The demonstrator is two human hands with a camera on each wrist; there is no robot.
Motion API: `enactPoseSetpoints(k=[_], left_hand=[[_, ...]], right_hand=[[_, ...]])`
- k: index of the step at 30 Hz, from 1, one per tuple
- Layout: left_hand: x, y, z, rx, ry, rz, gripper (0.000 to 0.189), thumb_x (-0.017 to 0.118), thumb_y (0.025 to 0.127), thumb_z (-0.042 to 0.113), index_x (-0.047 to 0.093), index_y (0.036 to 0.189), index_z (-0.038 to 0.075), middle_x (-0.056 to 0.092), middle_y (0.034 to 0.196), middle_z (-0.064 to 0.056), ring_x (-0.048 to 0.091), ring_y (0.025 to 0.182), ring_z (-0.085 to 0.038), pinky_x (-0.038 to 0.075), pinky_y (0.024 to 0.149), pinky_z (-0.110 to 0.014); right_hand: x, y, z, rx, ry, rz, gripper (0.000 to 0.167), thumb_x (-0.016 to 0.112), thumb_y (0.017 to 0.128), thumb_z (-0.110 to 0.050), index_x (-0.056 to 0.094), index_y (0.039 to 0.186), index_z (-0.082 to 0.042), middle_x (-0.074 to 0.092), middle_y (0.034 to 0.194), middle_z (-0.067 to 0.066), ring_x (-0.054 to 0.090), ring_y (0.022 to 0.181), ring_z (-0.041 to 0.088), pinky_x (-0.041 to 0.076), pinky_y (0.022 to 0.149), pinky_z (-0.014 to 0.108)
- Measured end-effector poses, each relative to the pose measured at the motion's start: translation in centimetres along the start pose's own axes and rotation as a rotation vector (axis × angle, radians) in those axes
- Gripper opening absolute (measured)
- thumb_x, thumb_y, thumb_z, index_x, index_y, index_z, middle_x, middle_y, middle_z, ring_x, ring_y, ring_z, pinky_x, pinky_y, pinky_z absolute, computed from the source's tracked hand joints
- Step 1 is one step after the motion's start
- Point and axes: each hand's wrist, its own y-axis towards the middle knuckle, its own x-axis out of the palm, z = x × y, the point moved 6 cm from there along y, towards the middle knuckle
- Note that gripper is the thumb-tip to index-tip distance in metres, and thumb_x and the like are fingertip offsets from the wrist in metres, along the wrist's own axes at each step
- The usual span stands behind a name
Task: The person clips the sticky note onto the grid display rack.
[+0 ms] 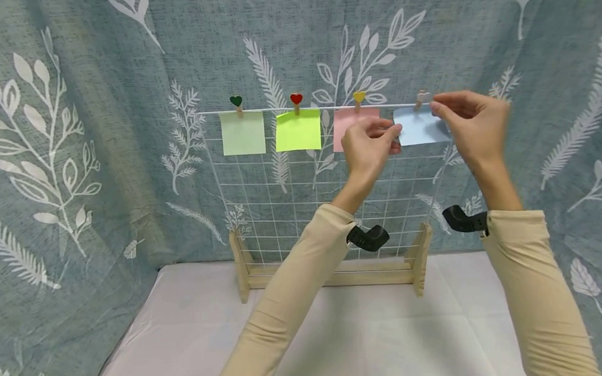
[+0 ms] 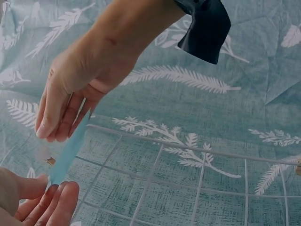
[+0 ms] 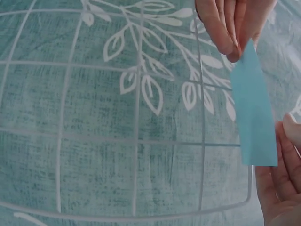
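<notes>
A pale blue paper note [image 1: 420,129] hangs at the right end of the white wire grid's top bar, under a small wooden clip with a white heart [image 1: 423,97]. My left hand [image 1: 367,143] pinches the note's left edge between thumb and fingers and partly covers a pink note [image 1: 340,128]. In the right wrist view the blue note [image 3: 255,113] slants down from those fingertips. My right hand [image 1: 474,125] is at the note's upper right, fingertips right beside the heart clip. Its fingers [image 2: 60,127] look fairly straight in the left wrist view, with nothing gripped between them.
To the left hang a pale green note [image 1: 243,133] and a yellow-green note [image 1: 298,131], clipped under green and red hearts. A yellow heart clip [image 1: 359,96] tops the pink note. The grid stands in a wooden base [image 1: 372,278] on a white-covered table [image 1: 365,334], before a leaf-patterned curtain [image 1: 104,120].
</notes>
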Motion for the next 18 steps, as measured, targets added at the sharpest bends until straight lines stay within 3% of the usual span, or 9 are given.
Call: enactPoseSetpoints(k=[9,14,18], left_hand=[[-0.1,-0.6,-0.4,0.015,-0.089,-0.026,0.009,0.074,0.084,-0.005,0.070,0.086,-0.013,0.070,0.076,-0.025,0.069,0.058,-0.034,0.062,0.053,-0.030],[0.0,-0.9,-0.8,-0.019,-0.022,-0.051,0.009,0.074,0.084,-0.004,0.070,0.089,-0.010,0.072,0.079,-0.020,0.071,0.060,-0.027,0.062,0.057,-0.026],[-0.1,-1.4,-1.3,-0.026,-0.024,-0.061,0.009,0.074,0.084,-0.005,0.070,0.089,-0.011,0.071,0.079,-0.021,0.071,0.061,-0.028,0.062,0.057,-0.026]], right_hand=[[0.6,-1.7,0.4,-0.015,-0.029,-0.055,0.026,0.077,0.086,-0.017,0.075,0.102,0.004,0.068,0.080,-0.021,0.067,0.075,0.000,0.053,0.069,0.010],[0.9,-2.3,0.9,-0.005,-0.016,-0.070,0.025,0.078,0.086,-0.015,0.075,0.100,0.005,0.068,0.079,-0.021,0.067,0.074,0.000,0.053,0.068,0.010],[1.1,-3.0,1.2,0.001,-0.026,-0.086,0.024,0.078,0.086,-0.015,0.075,0.099,0.004,0.068,0.077,-0.023,0.067,0.073,-0.001,0.053,0.068,0.010]])
